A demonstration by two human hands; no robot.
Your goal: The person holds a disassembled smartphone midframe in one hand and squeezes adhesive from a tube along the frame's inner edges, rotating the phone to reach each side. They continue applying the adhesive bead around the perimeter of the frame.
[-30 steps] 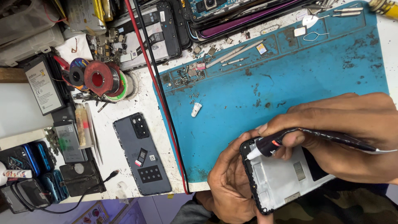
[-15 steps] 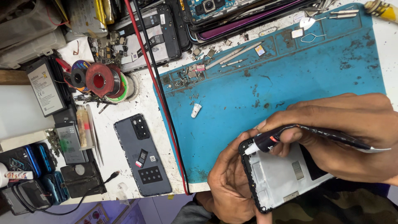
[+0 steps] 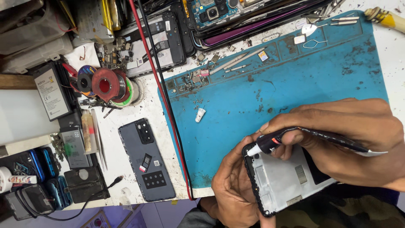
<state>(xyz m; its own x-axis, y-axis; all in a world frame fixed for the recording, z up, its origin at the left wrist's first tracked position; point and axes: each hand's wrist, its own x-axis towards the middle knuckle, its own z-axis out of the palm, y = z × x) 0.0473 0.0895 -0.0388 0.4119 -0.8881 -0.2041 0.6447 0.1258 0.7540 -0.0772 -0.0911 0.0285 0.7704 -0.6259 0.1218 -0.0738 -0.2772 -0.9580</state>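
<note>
On the stained blue rubber mat (image 3: 295,84), right hand (image 3: 346,135) squeezes a crumpled black glue tube (image 3: 303,137).

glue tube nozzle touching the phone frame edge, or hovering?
Touching. In the head view the white nozzle of the glue tube, held by the right hand, meets the top corner of the phone frame, with no gap visible.

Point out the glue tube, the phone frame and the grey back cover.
glue tube (image 3: 295,137), head view, black body near the nozzle.
phone frame (image 3: 278,181), head view, white inner plate.
grey back cover (image 3: 145,162), head view, middle of panel.
</note>
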